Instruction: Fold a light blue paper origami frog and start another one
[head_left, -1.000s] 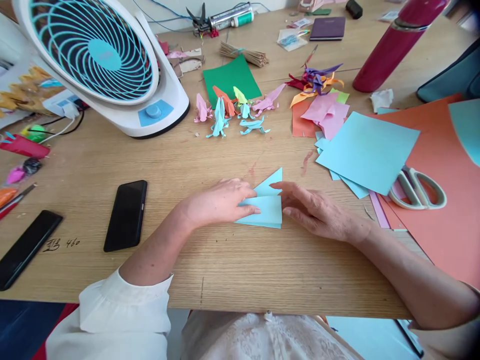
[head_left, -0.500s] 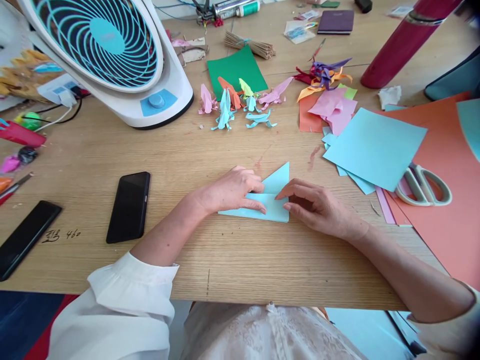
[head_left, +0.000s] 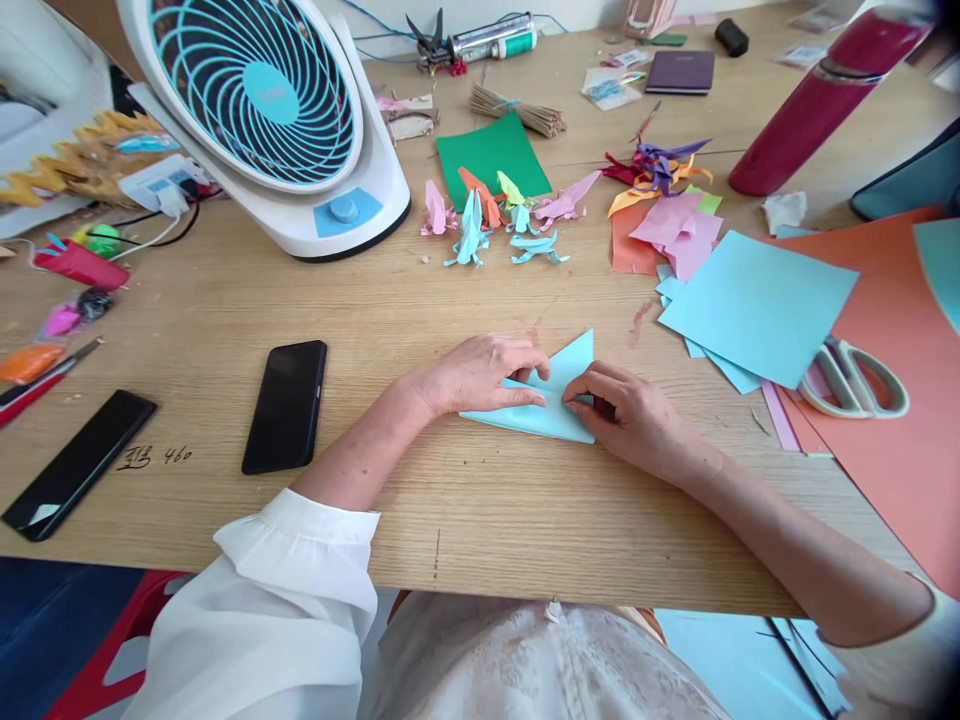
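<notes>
A folded sheet of light blue paper [head_left: 572, 364] lies on the wooden table in front of me, with a pointed corner at its upper right. My left hand [head_left: 491, 373] rests on its left part, thumb stretched along the paper and fingers apart, holding nothing. At the right side, my right hand [head_left: 628, 412] pinches the paper's raised layer between thumb and fingertips. Beyond my hands stand small folded paper figures, among them a light blue one [head_left: 470, 232], a pink one [head_left: 568, 200] and another light blue one [head_left: 538, 247].
Light blue sheets [head_left: 761, 300] and scissors [head_left: 855, 380] lie at the right on orange paper [head_left: 892, 450]. A fan [head_left: 300, 130] stands at the back left. Two phones [head_left: 285, 405] lie on the left. A red flask [head_left: 810, 120] stands at the back right, near folded paper scraps [head_left: 656, 170].
My right thumb and fingertips have closed together on the paper, and the layer there now lifts slightly. My left hand stays on the paper. The whole view has shifted a little.
</notes>
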